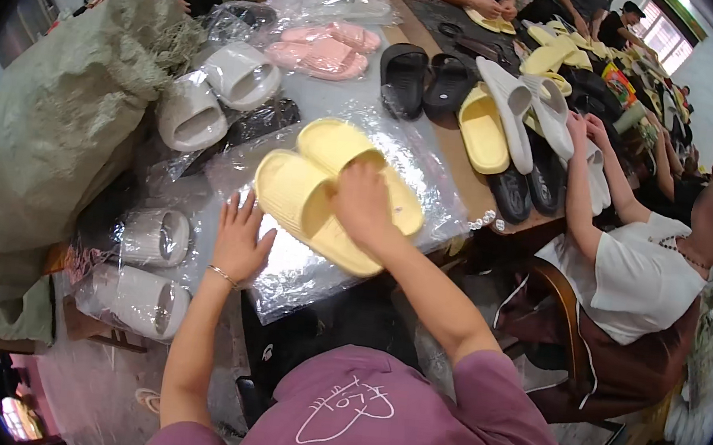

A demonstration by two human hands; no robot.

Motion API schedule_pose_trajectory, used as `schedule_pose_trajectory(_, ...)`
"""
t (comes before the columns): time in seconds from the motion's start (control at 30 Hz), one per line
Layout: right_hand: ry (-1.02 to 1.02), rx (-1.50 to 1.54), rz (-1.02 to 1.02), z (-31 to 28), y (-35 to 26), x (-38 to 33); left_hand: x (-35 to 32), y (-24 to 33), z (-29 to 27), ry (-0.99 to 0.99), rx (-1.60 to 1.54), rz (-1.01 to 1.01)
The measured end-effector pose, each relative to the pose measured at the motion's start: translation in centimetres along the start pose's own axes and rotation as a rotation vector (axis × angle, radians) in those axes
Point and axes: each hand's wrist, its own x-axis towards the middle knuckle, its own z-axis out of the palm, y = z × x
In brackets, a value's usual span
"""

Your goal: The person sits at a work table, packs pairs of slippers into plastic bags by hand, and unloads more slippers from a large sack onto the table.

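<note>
Single head-worn fisheye, facing down and forward, purple shirt (413, 424) nearest, tabletop (330, 98) close, window (665, 36) far off upper right

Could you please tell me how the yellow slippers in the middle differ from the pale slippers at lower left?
The yellow slippers are bare, while the pale slippers are in clear plastic. The right hand touches the yellow slippers; no hand touches the pale slippers. Both pairs have broad straps.

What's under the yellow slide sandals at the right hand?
Glossy clear plastic shows beneath and around the yellow slide sandals; whatever their soles cover directly cannot be seen.
</note>
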Motion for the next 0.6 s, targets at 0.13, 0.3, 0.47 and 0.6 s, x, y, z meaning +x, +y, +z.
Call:
schedule_pose_trajectory(0.13,0.064,0.045,-0.232,0.9,1.4,-0.4,0.2,-1.2,0.3,-0.045,0.048,0.018)
schedule_pose_trajectory(0.3,0.117,0.250,-0.164,1.4,5.0,2.0,0.2,-1.1,0.2,-0.024,0.031,0.009)
schedule_pose_trajectory(0.47,0.406,-0.067,-0.107,-5.3,8.9,11.8,0.0,-1.0,-0.4,-0.016,0.011,-0.011)
schedule_pose_trajectory(0.6,0.291,-0.465,0.104,-4.0,16.0,18.1,-0.2,-0.9,-0.2,-0.003,0.013,-0.046)
